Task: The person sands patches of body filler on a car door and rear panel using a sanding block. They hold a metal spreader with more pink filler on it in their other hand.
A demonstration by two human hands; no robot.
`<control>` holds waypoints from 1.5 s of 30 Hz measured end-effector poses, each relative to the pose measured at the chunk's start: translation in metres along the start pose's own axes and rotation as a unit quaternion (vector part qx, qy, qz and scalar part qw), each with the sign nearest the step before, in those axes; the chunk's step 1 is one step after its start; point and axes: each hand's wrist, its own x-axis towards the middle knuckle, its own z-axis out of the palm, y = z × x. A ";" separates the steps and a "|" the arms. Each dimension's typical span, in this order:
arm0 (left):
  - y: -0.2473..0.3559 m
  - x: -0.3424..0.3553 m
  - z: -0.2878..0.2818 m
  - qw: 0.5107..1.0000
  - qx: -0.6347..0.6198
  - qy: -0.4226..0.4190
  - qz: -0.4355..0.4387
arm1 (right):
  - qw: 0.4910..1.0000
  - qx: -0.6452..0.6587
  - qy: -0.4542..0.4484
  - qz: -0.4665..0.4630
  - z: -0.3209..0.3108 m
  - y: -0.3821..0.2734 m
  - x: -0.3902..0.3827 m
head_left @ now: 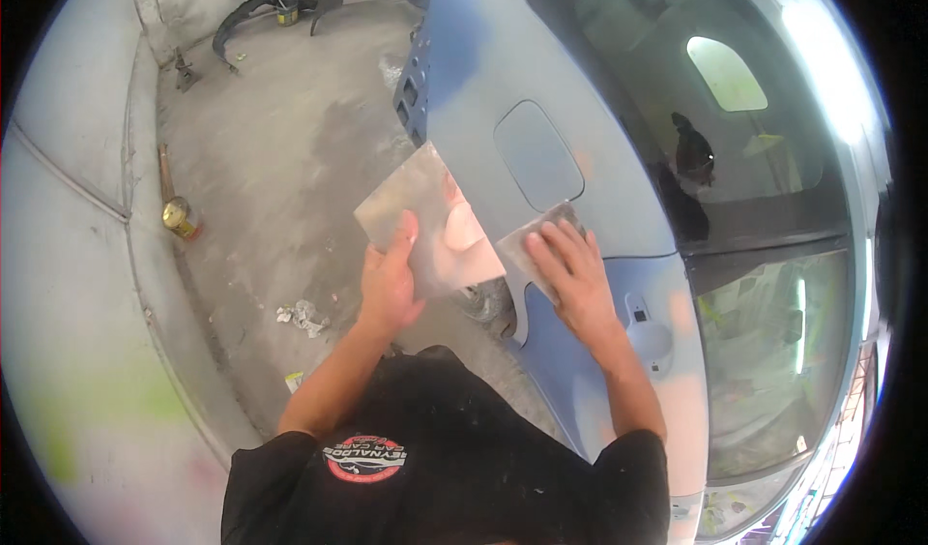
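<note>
My left hand [389, 279] grips a flat, pale square board [416, 197], thumb on its upper face and the other fingers mostly hidden beneath. Pinkish paste [463, 228] seems to lie along the board's right side, though glare blurs it. In my right hand [577, 282] is a thin, flat greyish spreader [517, 252], fingers laid over its top and thumb out of sight. It lies beside the board's right corner, over the car's rear side panel [551, 81] just below the fuel door [539, 155]. Whether it touches the panel I cannot tell.
The car door [619, 294], blue-grey with pinkish patches, and dark side windows [773, 342] fill the right. A wall [77, 284] runs along the left. On the concrete floor [261, 158] are a can [180, 218], crumpled scraps [304, 319] and a black curved liner [253, 10].
</note>
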 end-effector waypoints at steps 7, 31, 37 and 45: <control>-0.008 0.027 -0.005 0.982 0.154 0.050 0.096 | 0.991 -0.081 0.096 -0.051 -0.010 -0.040 0.048; -0.143 0.019 -0.112 0.912 0.011 0.392 0.118 | 0.841 -0.350 -0.253 -0.325 -0.116 0.177 0.145; -0.152 -0.008 -0.161 0.900 0.045 0.421 0.103 | 0.811 -0.358 -0.250 -0.389 -0.101 0.183 0.157; -0.152 -0.004 -0.156 0.895 0.056 0.429 0.105 | 0.813 -0.349 -0.257 -0.389 -0.102 0.189 0.174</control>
